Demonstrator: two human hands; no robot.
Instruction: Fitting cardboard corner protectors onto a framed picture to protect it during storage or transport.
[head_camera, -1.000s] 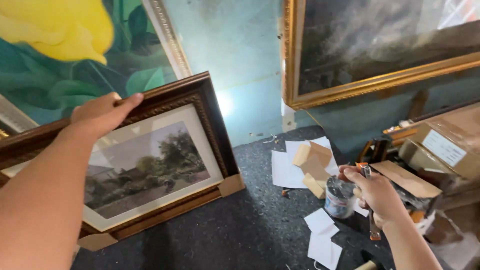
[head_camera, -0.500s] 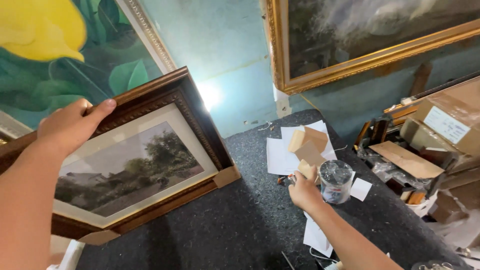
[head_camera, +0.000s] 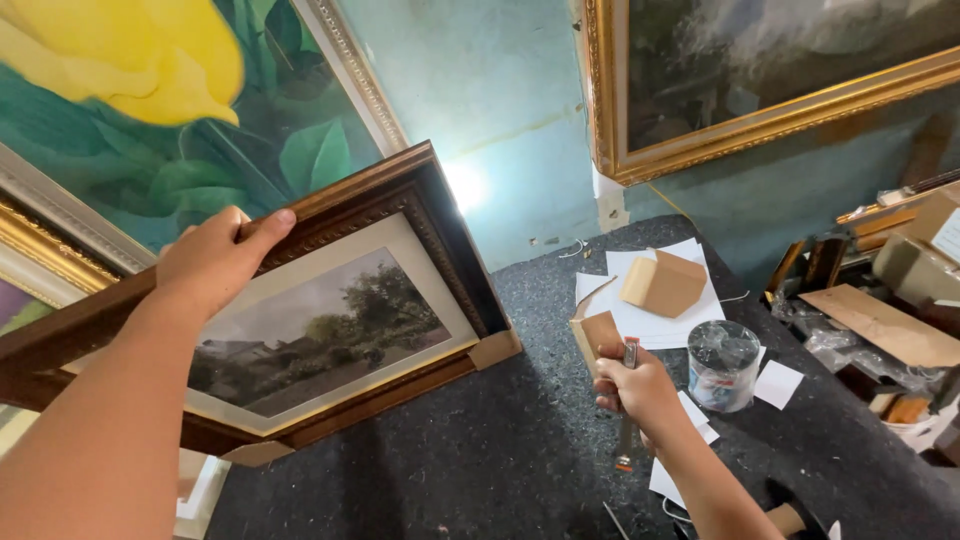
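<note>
My left hand (head_camera: 215, 260) grips the top edge of a dark wooden picture frame (head_camera: 400, 205) with a landscape print, which stands tilted on the dark grey felt table (head_camera: 480, 450). Brown cardboard pieces cover the frame's lower right corner (head_camera: 495, 350) and its bottom corner (head_camera: 255, 455). My right hand (head_camera: 632, 392) is to the right of the frame, closed on a folded cardboard corner piece (head_camera: 595, 330) and a slim metal tool (head_camera: 628, 445) that hangs down from the fist.
A plastic-wrapped round container (head_camera: 722, 365) stands right of my right hand. White paper sheets (head_camera: 655, 315) carry another cardboard corner (head_camera: 662, 283). A gold-framed painting (head_camera: 780, 120) leans on the wall behind, a yellow flower painting (head_camera: 150, 90) at left. Boxes and clutter (head_camera: 890, 320) fill the right.
My right hand has moved left from the round container toward the frame's lower right corner and now holds a cardboard corner piece. My left hand keeps its hold on the frame.
</note>
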